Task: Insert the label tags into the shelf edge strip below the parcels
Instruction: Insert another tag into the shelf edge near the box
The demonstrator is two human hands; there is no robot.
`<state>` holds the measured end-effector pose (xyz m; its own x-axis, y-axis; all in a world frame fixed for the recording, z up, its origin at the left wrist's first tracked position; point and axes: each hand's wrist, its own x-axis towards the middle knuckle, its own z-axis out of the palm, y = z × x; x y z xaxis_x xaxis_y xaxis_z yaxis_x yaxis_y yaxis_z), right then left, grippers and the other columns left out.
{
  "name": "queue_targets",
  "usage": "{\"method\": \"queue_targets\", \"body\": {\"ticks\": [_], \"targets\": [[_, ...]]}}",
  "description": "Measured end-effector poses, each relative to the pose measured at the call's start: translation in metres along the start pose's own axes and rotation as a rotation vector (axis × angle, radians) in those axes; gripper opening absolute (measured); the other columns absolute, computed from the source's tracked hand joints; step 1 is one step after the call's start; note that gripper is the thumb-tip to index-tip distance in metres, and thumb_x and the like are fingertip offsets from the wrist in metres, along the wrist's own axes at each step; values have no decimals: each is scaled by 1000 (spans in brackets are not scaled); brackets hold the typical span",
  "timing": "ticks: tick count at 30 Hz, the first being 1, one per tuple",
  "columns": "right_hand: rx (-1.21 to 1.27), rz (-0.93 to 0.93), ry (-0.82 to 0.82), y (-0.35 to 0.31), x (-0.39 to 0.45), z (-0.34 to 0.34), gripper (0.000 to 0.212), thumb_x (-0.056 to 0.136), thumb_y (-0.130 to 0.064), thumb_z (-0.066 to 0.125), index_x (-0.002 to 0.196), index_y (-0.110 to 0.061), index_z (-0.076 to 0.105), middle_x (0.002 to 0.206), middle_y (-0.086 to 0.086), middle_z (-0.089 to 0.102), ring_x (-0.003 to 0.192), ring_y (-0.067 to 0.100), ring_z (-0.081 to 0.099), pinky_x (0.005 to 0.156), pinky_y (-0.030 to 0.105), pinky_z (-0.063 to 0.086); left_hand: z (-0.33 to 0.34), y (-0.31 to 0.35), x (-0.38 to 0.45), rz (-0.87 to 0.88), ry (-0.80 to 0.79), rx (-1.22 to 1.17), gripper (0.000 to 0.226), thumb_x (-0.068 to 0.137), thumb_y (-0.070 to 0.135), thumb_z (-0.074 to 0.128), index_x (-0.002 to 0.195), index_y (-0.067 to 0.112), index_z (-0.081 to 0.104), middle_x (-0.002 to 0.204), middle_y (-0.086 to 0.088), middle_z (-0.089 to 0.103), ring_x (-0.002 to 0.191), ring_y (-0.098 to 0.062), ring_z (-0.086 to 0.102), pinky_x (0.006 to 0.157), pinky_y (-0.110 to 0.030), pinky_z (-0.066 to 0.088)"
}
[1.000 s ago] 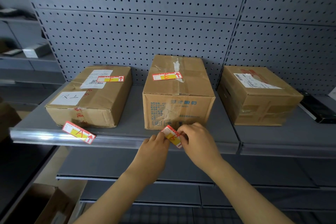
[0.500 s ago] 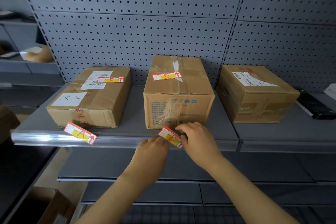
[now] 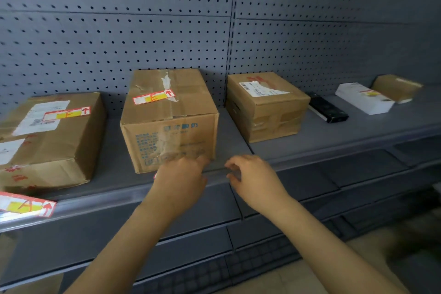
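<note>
Head view, looking down on a grey shelf (image 3: 114, 174) backed by pegboard (image 3: 119, 38). Left hand (image 3: 181, 184) sits palm-down over the shelf edge strip (image 3: 100, 203), directly at 6 o'clock of the middle parcel (image 3: 170, 117); fingers are curled forward against the strip, and a sliver of red shows at the hand's 9 o'clock edge, likely a tag beneath it, but whether the hand grips anything cannot be told. Right hand (image 3: 255, 181) hovers just at 3 o'clock of the left hand, apart from it, fingers loosely curved and partly spread, nothing visible in it. The frame is motion-blurred around both hands. One label tag (image 3: 26, 206), red-bordered with a yellow patch, a handwritten "A" and a red arrow, sits in the strip at far 9 o'clock, below the left parcel (image 3: 50, 141), tilted slightly. The left parcel carries a similar red-and-yellow sticker (image 3: 66, 113) on its top; the middle parcel carries one marked "E" (image 3: 154, 97). The right parcel (image 3: 267, 105), at 3 o'clock of the middle one, bears a white shipping label. Farther toward 3 o'clock lie a black flat box (image 3: 328, 110), a white box (image 3: 364, 100) and a small brown box (image 3: 397, 87), all on the shelf.
</note>
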<state>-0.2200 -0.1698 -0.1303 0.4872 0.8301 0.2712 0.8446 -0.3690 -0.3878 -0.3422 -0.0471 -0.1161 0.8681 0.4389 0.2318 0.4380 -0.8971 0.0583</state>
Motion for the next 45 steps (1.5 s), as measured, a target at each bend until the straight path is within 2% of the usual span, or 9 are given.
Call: {"method": "queue_targets", "body": {"ticks": [4,8,12,16,22,28,35,45], "targets": [[-69,96,-4,27,-23,-27,24,90,-22,58,113,-18,61,112,4,65,104,23,56,85,35,48,1,29,19,75,-11,6,29,88,33,51,113,19,53,111,-7,64,102,-30,60,78,-35,47],[-111,184,13,59,-46,-60,27,91,-27,58,116,-18,60,116,3,65,109,21,55,90,34,47,3,70,40,200,2,-5,26,89,33,51,112,20,55,112,-3,61,106,-26,56,83,-35,44],[-125,248,84,93,-73,-95,26,90,-26,59,114,-17,61,116,3,64,109,23,55,90,36,47,-1,128,59,312,23,8,26,89,33,51,113,23,56,113,0,64,104,-24,58,87,-36,45],[-137,285,146,135,-104,-133,23,90,-22,57,112,-16,62,113,6,65,106,26,57,89,39,47,-7,200,77,400,12,-61,28,89,34,54,116,25,56,114,-3,63,104,-26,58,83,-35,46],[-173,342,184,202,-147,-189,24,90,-20,58,113,-15,62,113,6,64,103,26,57,87,40,48,-4,301,98,475,32,-161,33,89,33,58,121,24,56,120,-1,64,109,-23,58,89,-35,48],[-187,437,164,258,-169,-216,25,90,-22,57,115,-17,60,113,5,63,106,25,56,90,40,47,10,362,121,512,-5,-185,31,90,32,56,120,25,56,120,2,64,107,-21,59,90,-34,47],[-190,496,159,326,-155,-236,27,91,-24,56,117,-18,60,115,5,63,107,25,56,91,39,47,24,414,188,534,-23,-167,30,90,34,56,118,26,57,119,2,64,106,-22,59,89,-34,47],[-228,511,162,436,-73,-275,24,92,-22,53,114,-15,61,115,7,63,107,26,56,89,42,48,44,468,322,523,-13,-161,31,90,37,54,120,29,54,122,3,62,107,-21,58,88,-35,47]]}}
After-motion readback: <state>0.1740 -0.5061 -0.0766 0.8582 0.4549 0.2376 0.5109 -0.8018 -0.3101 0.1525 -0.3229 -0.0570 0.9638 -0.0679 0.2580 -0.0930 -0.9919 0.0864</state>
